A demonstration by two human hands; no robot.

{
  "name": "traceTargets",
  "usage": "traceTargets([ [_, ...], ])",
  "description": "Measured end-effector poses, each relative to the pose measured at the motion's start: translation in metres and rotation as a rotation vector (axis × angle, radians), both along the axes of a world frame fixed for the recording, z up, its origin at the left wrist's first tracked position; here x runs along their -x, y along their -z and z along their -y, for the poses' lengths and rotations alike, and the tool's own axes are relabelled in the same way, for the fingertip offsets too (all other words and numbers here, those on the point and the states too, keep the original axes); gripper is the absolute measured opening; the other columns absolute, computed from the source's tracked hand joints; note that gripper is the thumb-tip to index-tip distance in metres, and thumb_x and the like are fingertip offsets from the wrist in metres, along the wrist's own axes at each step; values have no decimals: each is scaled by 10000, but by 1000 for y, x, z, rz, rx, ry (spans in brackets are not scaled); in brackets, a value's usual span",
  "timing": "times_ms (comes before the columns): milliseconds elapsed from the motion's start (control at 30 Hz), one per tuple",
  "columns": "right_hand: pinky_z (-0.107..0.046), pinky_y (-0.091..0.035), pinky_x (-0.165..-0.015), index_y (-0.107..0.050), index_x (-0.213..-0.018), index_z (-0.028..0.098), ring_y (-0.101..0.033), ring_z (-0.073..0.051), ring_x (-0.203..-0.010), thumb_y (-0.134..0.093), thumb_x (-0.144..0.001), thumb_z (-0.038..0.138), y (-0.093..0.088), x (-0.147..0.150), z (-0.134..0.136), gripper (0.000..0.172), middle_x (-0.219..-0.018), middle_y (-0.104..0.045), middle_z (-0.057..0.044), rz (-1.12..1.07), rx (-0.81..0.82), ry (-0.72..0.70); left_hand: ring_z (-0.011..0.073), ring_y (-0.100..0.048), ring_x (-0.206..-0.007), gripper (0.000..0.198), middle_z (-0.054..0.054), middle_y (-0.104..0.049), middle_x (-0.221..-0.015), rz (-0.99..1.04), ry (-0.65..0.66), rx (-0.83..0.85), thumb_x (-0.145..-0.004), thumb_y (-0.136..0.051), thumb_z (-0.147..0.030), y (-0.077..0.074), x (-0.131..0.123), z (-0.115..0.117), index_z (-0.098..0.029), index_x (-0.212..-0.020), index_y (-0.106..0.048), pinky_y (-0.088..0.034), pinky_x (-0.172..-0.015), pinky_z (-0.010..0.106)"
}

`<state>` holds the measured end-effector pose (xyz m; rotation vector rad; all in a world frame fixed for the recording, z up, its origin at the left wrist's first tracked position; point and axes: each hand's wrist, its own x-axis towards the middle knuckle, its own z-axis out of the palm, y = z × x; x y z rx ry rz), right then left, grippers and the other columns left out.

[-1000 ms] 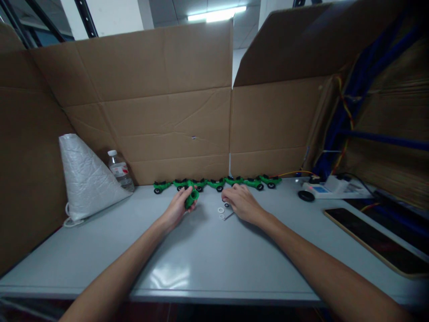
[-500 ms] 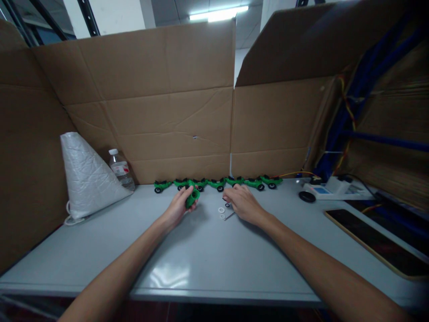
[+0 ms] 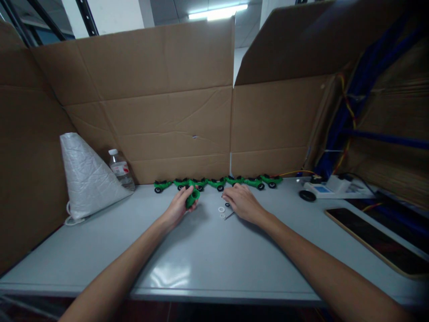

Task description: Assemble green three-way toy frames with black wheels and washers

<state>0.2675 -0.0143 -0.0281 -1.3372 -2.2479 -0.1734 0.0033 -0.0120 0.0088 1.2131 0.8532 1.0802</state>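
My left hand (image 3: 178,205) is closed around a green plastic part (image 3: 193,197) with a round opening in its near end. To its right, my right hand (image 3: 243,201) is held low over the table with its fingertips pinched together; what they hold, if anything, is too small to make out. Just below those fingertips lie a white ring (image 3: 221,209), a second white ring (image 3: 222,216), a small black ring (image 3: 227,205) and a thin metal rod (image 3: 229,215), partly under the hand.
Several green toy vehicles (image 3: 216,183) with black wheels line the table's back edge. On the left stand a silvery bag (image 3: 90,179) and a water bottle (image 3: 121,170). A power strip (image 3: 338,190) and a dark phone-like slab (image 3: 375,239) lie right. Cardboard walls (image 3: 150,116) enclose the table.
Both hands stay almost in place. The right fingertips have shifted very slightly left; the left hand keeps its hold on the green plastic part.
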Motion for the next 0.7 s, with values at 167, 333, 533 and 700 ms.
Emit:
traceTargets([
  [167,-350,-318,-827,-644,-937,219,-547,-254,-946,-551,-1066,272,-2,0,0,167,-927,-727,-53,-25,3,2,128,-575,-627,592,22,-632,-780,4,0,-6,-810,-797,-606,-1,0,1,-152,-1165,-661,-352,-496,198],
  [333,-352,-329,-834,-643,-954,220,-554,-251,-948,-585,-1043,259,0,0,0,114,-967,-737,-50,-41,-8,-9,127,-577,-625,569,21,-632,-777,-1,5,-10,-829,-787,-591,-1,-1,2,-154,-1171,-659,-371,-504,201],
  [533,-352,-327,-840,-647,-961,221,-559,-249,-966,-609,-1012,214,0,0,0,64,-988,-741,-49,-51,-4,-23,128,-583,-624,576,22,-635,-781,8,4,-9,-822,-795,-591,-1,-1,3,-153,-1170,-658,-374,-506,204],
  [700,-346,-318,-836,-637,-969,216,-552,-252,-970,-621,-1001,201,-1,0,2,39,-987,-735,-49,-52,3,-35,126,-573,-630,581,20,-625,-783,-8,9,-12,-838,-772,-604,0,0,1,-150,-1179,-651,-379,-515,201],
])
